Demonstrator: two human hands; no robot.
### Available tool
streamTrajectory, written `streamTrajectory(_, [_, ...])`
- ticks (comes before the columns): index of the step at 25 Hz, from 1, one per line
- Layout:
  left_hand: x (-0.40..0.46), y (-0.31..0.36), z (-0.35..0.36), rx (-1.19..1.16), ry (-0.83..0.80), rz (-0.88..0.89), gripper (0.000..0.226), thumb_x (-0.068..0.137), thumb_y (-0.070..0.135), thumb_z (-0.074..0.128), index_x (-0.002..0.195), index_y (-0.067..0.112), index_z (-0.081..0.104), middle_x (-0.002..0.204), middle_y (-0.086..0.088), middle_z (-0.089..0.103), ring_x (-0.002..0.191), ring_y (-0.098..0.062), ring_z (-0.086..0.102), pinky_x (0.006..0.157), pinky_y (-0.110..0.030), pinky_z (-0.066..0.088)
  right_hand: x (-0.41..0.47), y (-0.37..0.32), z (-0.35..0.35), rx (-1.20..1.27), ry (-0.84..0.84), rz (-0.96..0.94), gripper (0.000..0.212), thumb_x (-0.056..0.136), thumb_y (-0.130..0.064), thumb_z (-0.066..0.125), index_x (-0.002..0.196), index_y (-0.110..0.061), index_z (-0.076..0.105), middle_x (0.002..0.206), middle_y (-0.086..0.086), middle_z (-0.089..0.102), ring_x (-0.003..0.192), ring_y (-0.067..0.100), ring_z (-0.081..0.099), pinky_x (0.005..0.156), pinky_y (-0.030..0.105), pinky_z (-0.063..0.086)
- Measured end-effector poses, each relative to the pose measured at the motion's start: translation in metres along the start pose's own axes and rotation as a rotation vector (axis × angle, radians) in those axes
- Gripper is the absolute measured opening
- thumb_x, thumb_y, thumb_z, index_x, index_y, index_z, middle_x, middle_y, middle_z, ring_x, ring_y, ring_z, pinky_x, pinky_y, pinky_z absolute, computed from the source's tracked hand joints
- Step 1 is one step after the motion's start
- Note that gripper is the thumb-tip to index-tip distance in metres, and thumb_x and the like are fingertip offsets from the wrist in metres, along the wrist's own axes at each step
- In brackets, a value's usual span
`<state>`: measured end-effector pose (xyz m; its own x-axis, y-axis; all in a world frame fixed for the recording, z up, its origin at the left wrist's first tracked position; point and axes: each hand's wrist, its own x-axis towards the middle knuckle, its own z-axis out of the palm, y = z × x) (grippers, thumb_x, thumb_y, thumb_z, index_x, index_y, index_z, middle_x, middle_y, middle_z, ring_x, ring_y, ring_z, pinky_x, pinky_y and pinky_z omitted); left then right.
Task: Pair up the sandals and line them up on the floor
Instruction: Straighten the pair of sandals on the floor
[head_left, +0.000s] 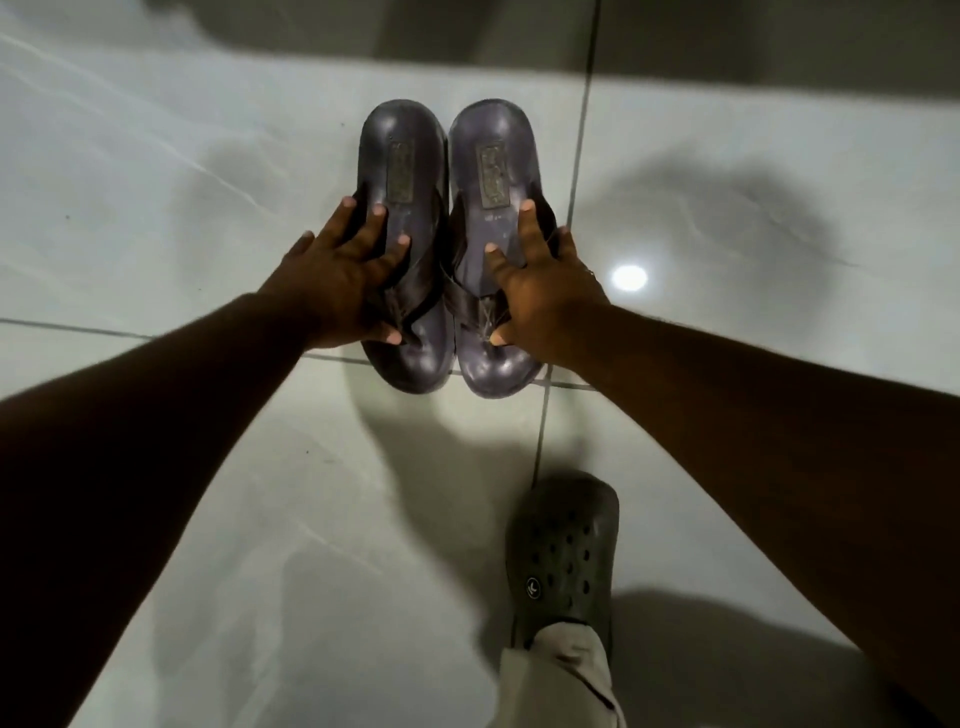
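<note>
Two dark purple-grey thong sandals lie side by side on the pale tiled floor, toes toward me and heels away. My left hand (340, 283) rests on the left sandal (408, 156), fingers spread over its footbed and strap. My right hand (545, 291) rests likewise on the right sandal (493, 150), fingers spread across its strap and outer edge. The two sandals touch or nearly touch along their inner edges. My hands hide parts of both straps.
My own foot in a dark perforated clog (563, 556) stands on the floor near the bottom right, below a beige trouser leg (561, 675). Glossy white tiles (182, 208) with dark grout lines surround the sandals. A lamp reflection (629, 276) glints right of my right hand.
</note>
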<state>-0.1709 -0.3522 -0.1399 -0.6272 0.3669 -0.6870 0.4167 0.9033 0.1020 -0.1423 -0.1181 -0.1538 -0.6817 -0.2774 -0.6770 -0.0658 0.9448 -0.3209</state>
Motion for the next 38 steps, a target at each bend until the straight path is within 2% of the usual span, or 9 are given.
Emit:
streamTrajectory(5, [0.007, -0.001, -0.012, 0.088, -0.022, -0.029, 0.11, 0.067, 0.068, 0.064, 0.151, 0.034, 0.002, 0.163, -0.003, -0.009, 0.148, -0.028, -0.015, 0.117, -0.058, 0.01, -0.006, 0.002, -0.011, -0.08, -0.013, 0.055, 0.099, 0.077, -0.061, 0.067, 0.153, -0.041, 0.007, 0.164, 0.005, -0.02, 0.147, 0.05, -0.014, 0.115, 0.07, 0.002])
streamTrajectory(9, [-0.004, 0.035, -0.035, 0.061, 0.079, -0.101, 0.118, 0.059, 0.07, 0.068, 0.151, 0.031, 0.006, 0.164, -0.008, 0.003, 0.149, -0.031, -0.005, 0.116, -0.061, 0.007, -0.055, 0.064, -0.036, -0.03, 0.159, 0.053, 0.1, 0.079, -0.059, 0.065, 0.155, -0.033, 0.005, 0.166, 0.006, -0.009, 0.15, 0.044, -0.01, 0.113, 0.07, 0.004])
streamTrajectory(12, [0.0, 0.118, -0.056, 0.033, 0.143, -0.061, 0.12, 0.056, 0.071, 0.069, 0.151, 0.029, 0.009, 0.163, -0.01, 0.009, 0.148, -0.036, 0.003, 0.116, -0.062, 0.01, -0.125, 0.163, -0.052, -0.02, 0.214, 0.221, 0.098, 0.081, -0.058, 0.064, 0.156, -0.03, 0.007, 0.167, 0.007, -0.006, 0.151, 0.04, -0.006, 0.115, 0.067, 0.009])
streamTrajectory(20, [0.069, 0.423, -0.09, -0.036, 0.174, 0.254, 0.118, 0.065, 0.077, 0.056, 0.151, 0.021, 0.001, 0.163, -0.012, 0.002, 0.149, -0.035, -0.003, 0.119, -0.053, 0.009, -0.284, 0.401, -0.049, 0.059, 0.288, 0.536, 0.107, 0.074, -0.062, 0.068, 0.156, -0.02, 0.013, 0.165, 0.017, 0.007, 0.152, 0.039, 0.004, 0.118, 0.06, 0.014])
streamTrajectory(24, [0.123, 0.54, -0.089, 0.004, 0.147, 0.315, 0.116, 0.066, 0.077, 0.056, 0.151, 0.025, -0.003, 0.163, -0.009, -0.004, 0.149, -0.034, -0.008, 0.119, -0.054, 0.006, -0.307, 0.49, -0.016, 0.093, 0.246, 0.545, 0.107, 0.073, -0.067, 0.065, 0.156, -0.029, 0.007, 0.166, 0.011, -0.003, 0.15, 0.044, -0.003, 0.115, 0.065, 0.011])
streamTrajectory(27, [0.16, 0.599, -0.08, 0.085, 0.063, 0.368, 0.106, 0.071, 0.07, 0.057, 0.151, 0.031, -0.001, 0.164, -0.005, -0.005, 0.148, -0.035, -0.01, 0.118, -0.057, 0.009, -0.3, 0.535, 0.003, 0.174, 0.207, 0.488, 0.092, 0.083, -0.057, 0.061, 0.155, -0.035, 0.008, 0.166, 0.004, -0.01, 0.148, 0.05, -0.007, 0.113, 0.068, 0.012])
streamTrajectory(30, [0.183, 0.648, -0.067, 0.086, -0.038, 0.339, 0.092, 0.078, 0.058, 0.059, 0.151, 0.033, 0.008, 0.164, -0.004, -0.004, 0.147, -0.038, -0.014, 0.119, -0.056, 0.016, -0.303, 0.568, 0.018, 0.19, 0.19, 0.435, 0.077, 0.09, -0.043, 0.058, 0.154, -0.03, 0.018, 0.166, 0.005, -0.007, 0.145, 0.056, -0.002, 0.114, 0.066, 0.017])
streamTrajectory(33, [0.188, 0.704, -0.058, 0.091, -0.059, 0.283, 0.084, 0.085, 0.052, 0.054, 0.151, 0.03, 0.007, 0.163, -0.006, -0.006, 0.145, -0.04, -0.019, 0.119, -0.057, 0.015, -0.317, 0.609, 0.025, 0.216, 0.213, 0.4, 0.064, 0.095, -0.034, 0.052, 0.153, -0.026, 0.025, 0.166, 0.01, -0.009, 0.146, 0.055, -0.003, 0.119, 0.062, 0.012])
streamTrajectory(38, [0.212, 0.815, -0.072, 0.045, -0.047, 0.305, 0.08, 0.087, 0.051, 0.051, 0.151, 0.034, 0.006, 0.164, -0.002, -0.008, 0.147, -0.036, -0.018, 0.118, -0.061, 0.011, -0.362, 0.722, 0.023, 0.141, 0.202, 0.377, 0.062, 0.097, -0.033, 0.047, 0.154, -0.021, 0.027, 0.165, 0.017, -0.01, 0.148, 0.051, 0.002, 0.121, 0.058, 0.008])
